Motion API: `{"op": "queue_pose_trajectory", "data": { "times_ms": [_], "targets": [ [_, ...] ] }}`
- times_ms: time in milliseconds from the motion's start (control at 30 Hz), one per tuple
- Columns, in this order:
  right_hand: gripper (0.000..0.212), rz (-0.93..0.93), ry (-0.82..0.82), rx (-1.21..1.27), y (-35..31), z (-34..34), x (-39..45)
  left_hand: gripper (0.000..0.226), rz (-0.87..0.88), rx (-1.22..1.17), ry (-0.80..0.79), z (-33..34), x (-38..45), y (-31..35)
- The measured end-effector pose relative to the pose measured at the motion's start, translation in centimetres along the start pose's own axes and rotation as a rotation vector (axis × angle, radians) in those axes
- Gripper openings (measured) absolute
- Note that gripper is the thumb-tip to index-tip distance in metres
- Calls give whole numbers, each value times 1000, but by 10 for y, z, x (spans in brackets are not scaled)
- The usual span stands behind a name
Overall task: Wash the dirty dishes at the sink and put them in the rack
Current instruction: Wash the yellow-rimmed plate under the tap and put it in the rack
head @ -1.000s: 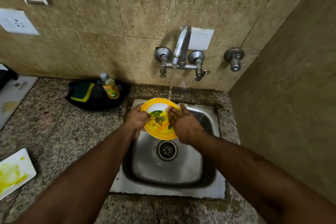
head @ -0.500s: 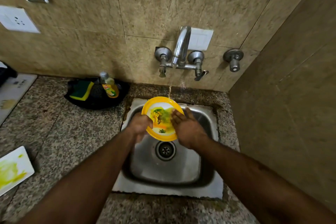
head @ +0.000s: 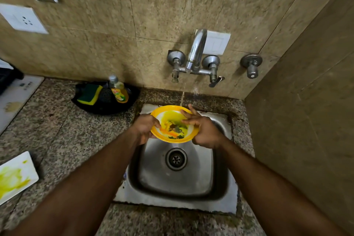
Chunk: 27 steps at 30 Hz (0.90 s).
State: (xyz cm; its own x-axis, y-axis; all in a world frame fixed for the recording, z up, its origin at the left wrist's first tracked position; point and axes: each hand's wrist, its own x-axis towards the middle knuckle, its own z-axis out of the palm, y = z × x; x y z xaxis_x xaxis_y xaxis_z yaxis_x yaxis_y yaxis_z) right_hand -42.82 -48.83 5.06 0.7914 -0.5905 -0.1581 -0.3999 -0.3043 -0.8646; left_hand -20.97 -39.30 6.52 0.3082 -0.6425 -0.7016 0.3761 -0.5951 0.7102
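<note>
Over the steel sink (head: pixel 222 193) we are holding the yellow plate (head: pixel 173 123), tilted up toward us. Our left hand (head: pixel 144 127) is gripping its left rim; our right hand (head: pixel 205 132) is rubbing the smeared face with straightened fingers. It is looking light, stiff and, being wet, probably slippery, so we are judging the rim the safest hold. Beyond, the tap (head: pixel 195 53) is sending a thin stream onto the plate's far edge.
</note>
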Motion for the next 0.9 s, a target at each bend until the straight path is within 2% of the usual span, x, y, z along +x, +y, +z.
{"op": "queue_pose_trajectory", "data": {
  "times_ms": [100,167,233,300,367,400,533,633,733,767,833,900],
  "targets": [
    [85,57,-13,179,4,-11,3,34,67,34,-3,-5,2,3],
    [97,152,59,257,4,-14,9,48,98,53,-15,-11,5,3],
    [102,286,197,79,2,-11,18,57,106,54,-58,-9,7,3],
    [85,359,301,-77,3,-8,32,61,112,74,-89,-2,10,4],
    [54,430,358,-44,1,-5,44,58,125,48,-73,4,15,3],
    [46,490,398,-44,-1,-4,48,55,132,7,-61,7,18,1],
    [54,646,559,-234,-4,2,49,37,212,-135,50,22,15,-9],
    [39,624,455,-344,-4,-9,46,49,295,34,14,24,14,-18],
    [50,522,273,-492,-8,-14,50,58,315,177,-130,21,19,-20],
    [57,492,253,-520,-7,-14,52,54,318,191,-132,21,20,-19],
    [64,469,313,-454,-5,-12,52,32,300,142,-73,23,23,-16],
    [53,467,370,-331,3,-9,48,13,290,59,21,24,23,-14]
  ]
}}
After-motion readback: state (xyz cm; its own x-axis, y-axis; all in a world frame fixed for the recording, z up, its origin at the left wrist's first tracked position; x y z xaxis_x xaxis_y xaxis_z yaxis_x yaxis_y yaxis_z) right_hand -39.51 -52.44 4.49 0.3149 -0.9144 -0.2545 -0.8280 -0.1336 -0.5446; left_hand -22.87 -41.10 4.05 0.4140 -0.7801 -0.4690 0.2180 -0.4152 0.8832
